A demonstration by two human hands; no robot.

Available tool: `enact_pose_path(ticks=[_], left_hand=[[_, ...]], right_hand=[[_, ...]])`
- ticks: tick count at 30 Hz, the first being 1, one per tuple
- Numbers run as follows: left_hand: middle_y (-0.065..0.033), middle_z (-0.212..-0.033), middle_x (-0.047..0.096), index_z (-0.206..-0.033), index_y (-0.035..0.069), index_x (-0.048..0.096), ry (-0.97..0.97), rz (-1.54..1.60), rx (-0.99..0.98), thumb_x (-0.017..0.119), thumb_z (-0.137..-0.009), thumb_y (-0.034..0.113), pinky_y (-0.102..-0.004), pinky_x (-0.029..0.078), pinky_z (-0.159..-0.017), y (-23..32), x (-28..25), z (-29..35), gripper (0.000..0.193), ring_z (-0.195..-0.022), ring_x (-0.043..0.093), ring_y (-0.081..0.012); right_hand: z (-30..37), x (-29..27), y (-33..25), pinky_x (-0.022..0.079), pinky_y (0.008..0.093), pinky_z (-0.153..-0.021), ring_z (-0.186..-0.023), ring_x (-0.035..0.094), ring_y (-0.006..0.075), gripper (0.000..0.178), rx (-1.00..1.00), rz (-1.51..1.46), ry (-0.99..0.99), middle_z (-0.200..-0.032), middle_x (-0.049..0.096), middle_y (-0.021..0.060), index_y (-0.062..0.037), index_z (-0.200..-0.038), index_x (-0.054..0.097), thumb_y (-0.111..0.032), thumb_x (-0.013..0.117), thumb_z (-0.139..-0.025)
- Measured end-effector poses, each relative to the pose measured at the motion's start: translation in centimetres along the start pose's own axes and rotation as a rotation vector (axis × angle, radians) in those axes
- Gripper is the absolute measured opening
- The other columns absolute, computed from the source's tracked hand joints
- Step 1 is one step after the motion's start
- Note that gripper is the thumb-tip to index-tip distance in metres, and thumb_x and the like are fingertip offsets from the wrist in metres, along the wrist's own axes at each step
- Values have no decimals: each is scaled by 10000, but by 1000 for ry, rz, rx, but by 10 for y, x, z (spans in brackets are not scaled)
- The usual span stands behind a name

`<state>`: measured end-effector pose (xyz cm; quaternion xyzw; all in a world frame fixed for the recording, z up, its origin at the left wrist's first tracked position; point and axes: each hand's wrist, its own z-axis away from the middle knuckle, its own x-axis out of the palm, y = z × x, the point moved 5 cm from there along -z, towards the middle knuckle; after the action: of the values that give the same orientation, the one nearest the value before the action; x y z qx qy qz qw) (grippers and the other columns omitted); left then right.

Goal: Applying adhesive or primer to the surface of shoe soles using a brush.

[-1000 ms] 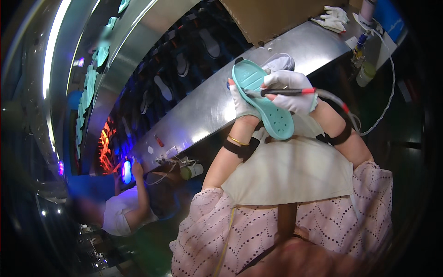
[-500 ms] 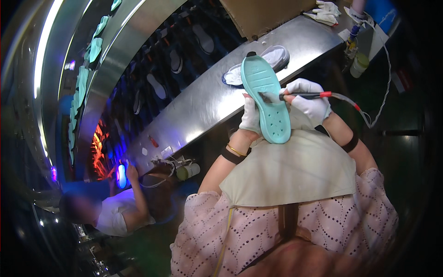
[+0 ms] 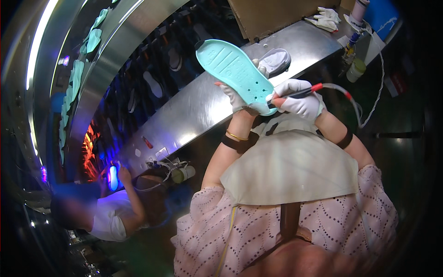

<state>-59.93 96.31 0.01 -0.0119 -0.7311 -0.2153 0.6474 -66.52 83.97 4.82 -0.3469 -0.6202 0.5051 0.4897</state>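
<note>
A turquoise shoe sole (image 3: pixel 235 69) with a black tip at its far end rests in my left hand (image 3: pixel 234 98), which wears a white fingertip-less glove and grips the sole by its edges from below. My right hand (image 3: pixel 302 105), gloved likewise, is closed on a black-handled brush (image 3: pixel 301 92) with a red band and a hose at its rear. The brush's head meets the sole's near end, beside the small holes; its bristles are mostly hidden by my fingers. Behind the sole, a white-lined shoe upper (image 3: pixel 276 61) lies on the metal bench (image 3: pixel 203 108).
Shoe parts hang on a dark conveyor (image 3: pixel 153 84) beyond the bench. Turquoise soles (image 3: pixel 71 92) line a rack at left. A co-worker (image 3: pixel 113 214) sits left, holding a glowing sole. White gloves (image 3: pixel 325 20), a cardboard box (image 3: pixel 272 16) and a jar (image 3: pixel 356 70) stand far right.
My left hand has turned the sole so its far end swings left and up. The brush has gone from the sole's middle to its near end.
</note>
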Motion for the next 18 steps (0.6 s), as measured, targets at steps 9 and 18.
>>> enact_pose_path(ticks=[9,18], left_hand=[[-144,-1096,570,-1190,105,487,-127,-27,-42,498,-559,808,-424,471,-827,20,3,-23,945,-942,565,-310],[-166,-1091,552,-1218,46,462,-171,-525,-189,490,-544,825,-417,514,-768,40,14,-26,1031,-905,583,-295]], right_hand=[[-19,-4,-9,451,221,-650,-694,566,75,64,-311,314,-50,-735,628,12,-34,-767,597,-48,659,-767],[-46,-18,3,457,264,-774,-827,578,128,172,-254,198,-188,-863,629,49,-25,-826,612,1,720,-694]])
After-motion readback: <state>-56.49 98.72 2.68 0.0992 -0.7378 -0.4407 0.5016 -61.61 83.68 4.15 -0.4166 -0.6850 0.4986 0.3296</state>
